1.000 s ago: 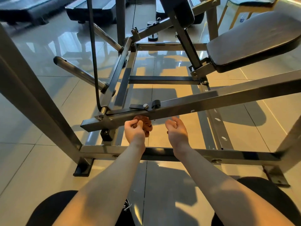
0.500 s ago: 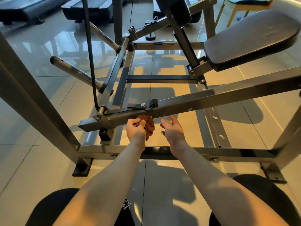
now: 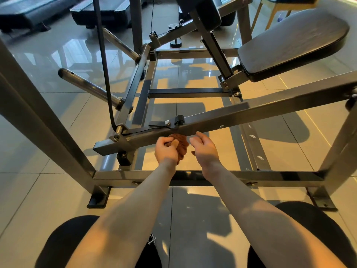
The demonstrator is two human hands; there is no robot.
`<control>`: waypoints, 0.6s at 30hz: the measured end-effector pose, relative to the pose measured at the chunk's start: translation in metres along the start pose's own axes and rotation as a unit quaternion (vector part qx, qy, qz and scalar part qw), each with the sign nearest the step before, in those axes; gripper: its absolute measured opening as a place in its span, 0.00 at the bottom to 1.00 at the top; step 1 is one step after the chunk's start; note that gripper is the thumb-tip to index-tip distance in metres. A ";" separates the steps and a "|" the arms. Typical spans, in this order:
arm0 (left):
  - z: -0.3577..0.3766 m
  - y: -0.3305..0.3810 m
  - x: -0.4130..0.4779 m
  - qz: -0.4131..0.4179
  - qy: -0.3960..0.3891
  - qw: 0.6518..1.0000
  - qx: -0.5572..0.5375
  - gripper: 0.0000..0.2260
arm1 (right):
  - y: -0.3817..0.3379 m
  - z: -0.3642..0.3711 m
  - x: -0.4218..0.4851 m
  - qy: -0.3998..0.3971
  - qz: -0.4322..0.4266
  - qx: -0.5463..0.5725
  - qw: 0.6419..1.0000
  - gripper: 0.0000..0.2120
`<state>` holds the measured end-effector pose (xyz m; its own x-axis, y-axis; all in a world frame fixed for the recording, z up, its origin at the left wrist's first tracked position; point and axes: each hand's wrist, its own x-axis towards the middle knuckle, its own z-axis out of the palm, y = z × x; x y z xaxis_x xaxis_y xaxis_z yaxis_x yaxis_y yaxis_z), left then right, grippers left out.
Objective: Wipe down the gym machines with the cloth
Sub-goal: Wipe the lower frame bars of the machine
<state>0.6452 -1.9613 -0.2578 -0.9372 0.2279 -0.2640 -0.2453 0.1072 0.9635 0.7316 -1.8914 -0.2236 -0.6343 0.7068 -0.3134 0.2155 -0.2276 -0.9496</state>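
Observation:
A crumpled brown cloth (image 3: pixel 180 145) is bunched just under the slanted grey square bar (image 3: pixel 222 118) of the gym machine. My left hand (image 3: pixel 166 150) grips the cloth from its left side, fingers curled round it. My right hand (image 3: pixel 204 150) hovers beside the cloth on the right, fingers loosely bent and holding nothing, its fingertips close to the bar's underside. Part of the cloth is hidden behind my left hand.
The machine's black padded seat (image 3: pixel 289 41) sits at upper right. A low grey base rail (image 3: pixel 212 176) crosses under my wrists. A thick slanted post (image 3: pixel 34 105) stands at left, a black cable (image 3: pixel 104 64) hangs nearby. Treadmills (image 3: pixel 38 10) stand at the far back on glossy tiles.
My right hand has drifted left, closer to the cloth and up toward the bar. The left hand keeps hold of the cloth, shifted slightly right along the bar.

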 end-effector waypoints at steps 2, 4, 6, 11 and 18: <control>0.010 0.004 -0.006 0.037 -0.049 0.998 0.009 0.04 | 0.000 -0.002 0.000 0.000 0.004 0.012 1.000 0.24; 0.014 0.003 -0.004 0.030 -0.050 0.998 0.011 0.06 | 0.001 -0.005 0.001 0.006 0.009 0.010 1.000 0.24; 0.008 -0.002 0.000 0.009 -0.019 0.999 0.024 0.05 | 0.003 -0.008 0.002 0.009 0.009 -0.001 1.000 0.24; -0.017 -0.006 0.013 -0.035 0.063 0.997 0.020 0.04 | 0.004 -0.018 0.002 -0.007 0.006 -0.064 0.998 0.23; -0.005 -0.002 -0.036 0.111 -0.124 0.985 0.038 0.05 | 0.006 -0.026 -0.014 -0.046 -0.046 -0.095 0.993 0.14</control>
<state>0.6784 -1.9742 -0.2495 -0.8744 0.4817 -0.0587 -0.0125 0.0986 0.9951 0.7610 -1.8850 -0.2245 -0.7203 0.6532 -0.2336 0.2841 -0.0294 -0.9583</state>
